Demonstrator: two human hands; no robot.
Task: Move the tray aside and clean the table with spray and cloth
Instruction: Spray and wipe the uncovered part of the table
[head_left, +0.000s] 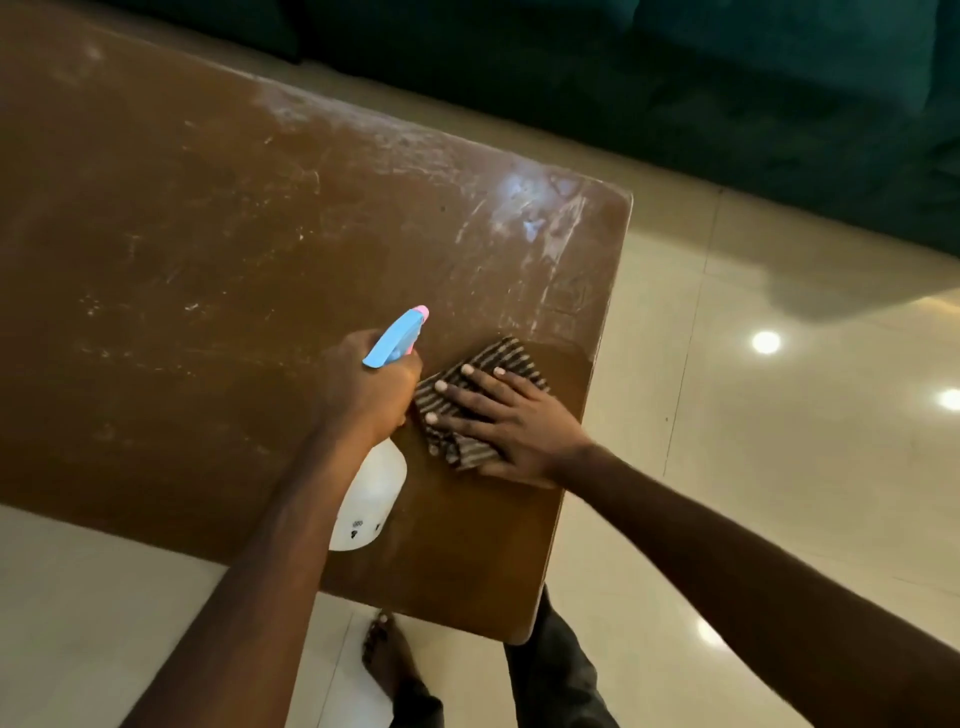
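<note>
A brown wooden table (208, 234) fills the left and middle of the head view, with whitish smears and wet streaks near its far right corner. My left hand (363, 387) grips the neck of a white spray bottle (371, 496) with a blue trigger head and pink nozzle (397, 335), held above the table's near edge. My right hand (506, 423) lies flat with fingers spread on a dark striped cloth (483, 364), pressing it onto the table near the right edge. No tray is in view.
Glossy cream floor tiles (753, 467) surround the table and reflect ceiling lights. A dark green sofa (727, 104) runs along the far side. My bare foot (384, 660) and dark trouser leg (556, 680) stand at the table's near corner.
</note>
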